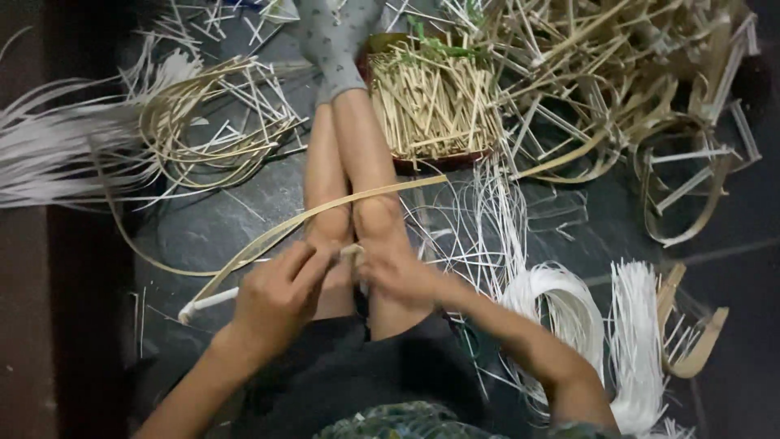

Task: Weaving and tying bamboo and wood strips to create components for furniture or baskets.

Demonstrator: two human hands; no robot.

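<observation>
here, item by item, all on the dark stone floor [211,219] where you sit with legs stretched out.

your left hand [280,297]: fingers curled shut around a long flat cane strip [325,215], gripping it just above your knees. the strip arcs from your hands up and right toward the basket, a second limb of it sweeping down left, its near end wrapped in white [207,302].

your right hand [398,276]: fingers pinched closed on the same strip, just beside the left hand, the two nearly touching over the knees.

shallow basket [431,106]: beside your shins on the right, filled with short pale cut sticks; a few green sprigs lie at its far rim.

loose coil of cane [203,122]: left of your legs, looped in a rough ring, short white offcuts scattered over and around it.

bundle of thin white strands [57,150]: far left, fanned out flat, reaching the coil.

heap of broad cane strips and hoops [634,89]: upper right, tangled, well apart from your hands.

white coiled splints [561,305]: by your right forearm, looped; a second straight white bunch [638,341] lies just right of them, with a few curved tan pieces [695,345] beside it.

grey patterned socks [333,41]: on your feet, at the top of the view.
</observation>
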